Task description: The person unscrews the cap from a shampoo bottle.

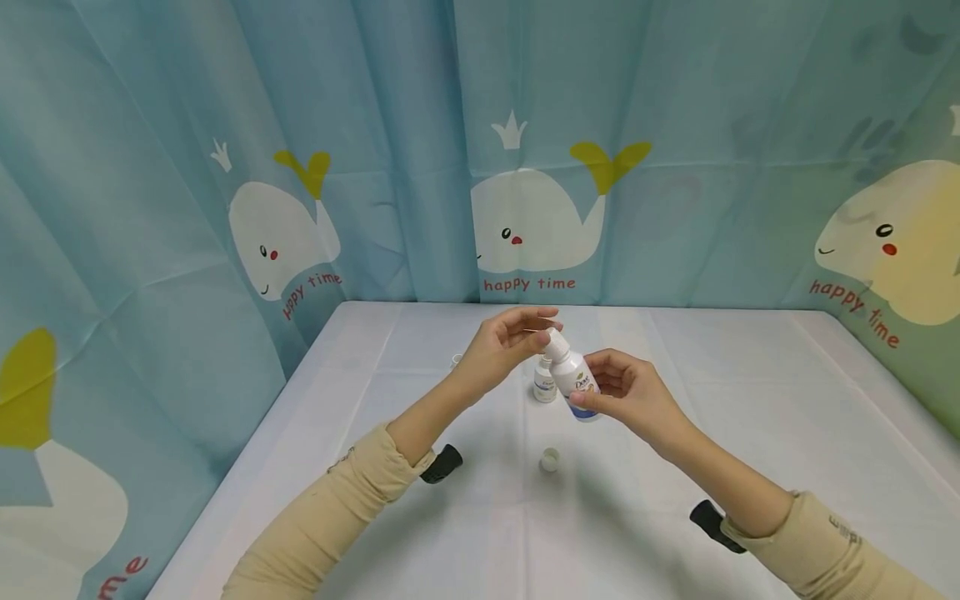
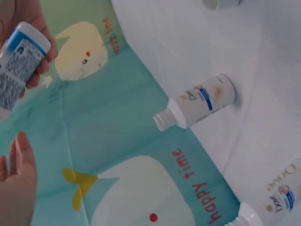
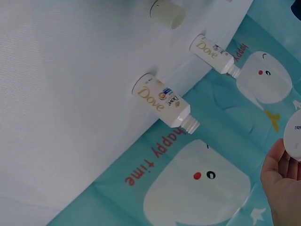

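My right hand (image 1: pixel 637 398) grips a white Dove bottle (image 1: pixel 576 377) with a blue lower band, tilted, its white cap (image 1: pixel 556 345) up and to the left. In the left wrist view the label on the back of the bottle (image 2: pixel 21 63) shows. My left hand (image 1: pixel 501 346) is at the cap, thumb beside it and fingers extended past its top. In the left wrist view the fingers of the left hand (image 2: pixel 19 174) look fairly straight and apart from the bottle. The right wrist view shows the base of the held bottle (image 3: pixel 292 136) above the right hand (image 3: pixel 284 183).
Behind the held bottle stands an uncapped Dove bottle (image 1: pixel 544 382). Another uncapped Dove bottle (image 3: pixel 214 54) stands farther left, mostly hidden in the head view. A small whitish cap (image 1: pixel 550 459) is on the white table (image 1: pixel 480 533), nearer me. A whale-print curtain (image 1: pixel 420 167) surrounds the table.
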